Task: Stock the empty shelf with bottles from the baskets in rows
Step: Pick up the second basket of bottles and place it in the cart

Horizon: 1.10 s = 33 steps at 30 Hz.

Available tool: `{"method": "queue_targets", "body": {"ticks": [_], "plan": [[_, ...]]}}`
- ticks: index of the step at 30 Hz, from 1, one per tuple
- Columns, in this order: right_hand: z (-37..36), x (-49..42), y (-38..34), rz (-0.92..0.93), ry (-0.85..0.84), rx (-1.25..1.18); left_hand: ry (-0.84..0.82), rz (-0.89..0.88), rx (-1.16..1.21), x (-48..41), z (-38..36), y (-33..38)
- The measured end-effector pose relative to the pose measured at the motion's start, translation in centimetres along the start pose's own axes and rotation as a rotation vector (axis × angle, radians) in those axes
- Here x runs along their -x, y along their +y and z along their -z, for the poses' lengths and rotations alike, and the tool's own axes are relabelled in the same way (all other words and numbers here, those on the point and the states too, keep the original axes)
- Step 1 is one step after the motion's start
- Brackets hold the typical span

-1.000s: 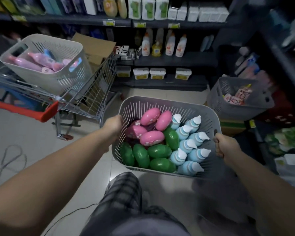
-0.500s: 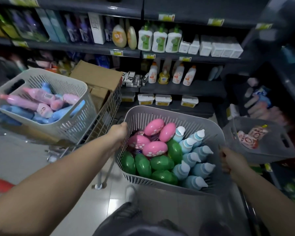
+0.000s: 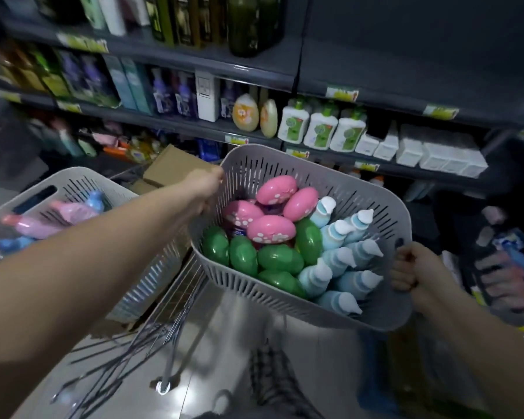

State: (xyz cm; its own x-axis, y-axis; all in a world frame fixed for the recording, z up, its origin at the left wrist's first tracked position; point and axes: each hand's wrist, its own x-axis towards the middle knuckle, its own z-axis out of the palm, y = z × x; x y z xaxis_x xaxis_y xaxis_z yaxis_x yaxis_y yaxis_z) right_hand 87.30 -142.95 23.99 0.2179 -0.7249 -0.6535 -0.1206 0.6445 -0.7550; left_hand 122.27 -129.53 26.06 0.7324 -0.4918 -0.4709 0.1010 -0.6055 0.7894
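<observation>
Dark store shelving [image 3: 194, 128] runs across the back of the aisle, packed with boxes and bottles, all a bit smeared by motion. At far left a pale slotted basket [image 3: 73, 186] sits in a wire shopping cart [image 3: 176, 297], with pink and blue bottles [image 3: 70, 213] lying on their sides inside it. Just beyond it, also in the cart, is a cardboard box [image 3: 173, 167].

The person's left hand [image 3: 206, 189] reaches forward, and its fingers are clamped on the left end of a grey basket [image 3: 285, 164] at the rim. That basket is held up in the air over the glossy floor [image 3: 224, 343], tilted so that its near right corner sits lowest, in front of the shelf with the white-and-green bottles [image 3: 321, 128]. Inside, the task's bottles are sorted by colour: pink bottles [image 3: 271, 228] with white spots piled at the back left, green bottles [image 3: 280, 258] in front of them, and light blue bottles [image 3: 339, 234] with white pointed caps lined up along the right side (caps pointing up and to the right).

The right hand [image 3: 412, 267] makes a tight fist on the basket's right end, its fingers curled round the handle there. A plaid trouser leg [image 3: 273, 376] shows below the basket. Further right is what seems to be another dark container of pink and blue goods [image 3: 508, 261], too blurred to tell apart.
</observation>
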Motion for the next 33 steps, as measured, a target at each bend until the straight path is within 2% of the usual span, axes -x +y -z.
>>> {"method": "queue_targets", "body": {"ticks": [5,9,15,18,21,27,33], "plan": [[-6.1,-5.8,-6.2,-0.017,-0.143,0.054,0.052,0.006,0.052,-6.5,3.0,3.2],[-12.2,-11.2,-11.0,-0.007,-0.264,0.159,0.180,0.054,0.074,-10.5,6.2,4.3],[-22.3,-16.2,-17.3,-0.059,-0.489,0.190,0.442,0.159,0.180,-14.6,10.7,5.3],[-27.6,-18.6,-18.8,-0.081,-0.524,0.261,0.528,0.239,0.210,-16.1,13.4,4.7],[-32.0,-20.4,-18.7,-0.091,-0.535,0.293,0.559,0.258,0.205,-18.6,16.0,4.7],[-38.4,-21.6,-14.2,-0.132,-0.400,0.189,0.507,0.273,0.093,-25.0,21.2,3.4],[-44.1,-21.1,-7.6,-0.335,-0.347,-0.121,0.442,0.208,-0.094,-32.4,26.3,2.8]]}}
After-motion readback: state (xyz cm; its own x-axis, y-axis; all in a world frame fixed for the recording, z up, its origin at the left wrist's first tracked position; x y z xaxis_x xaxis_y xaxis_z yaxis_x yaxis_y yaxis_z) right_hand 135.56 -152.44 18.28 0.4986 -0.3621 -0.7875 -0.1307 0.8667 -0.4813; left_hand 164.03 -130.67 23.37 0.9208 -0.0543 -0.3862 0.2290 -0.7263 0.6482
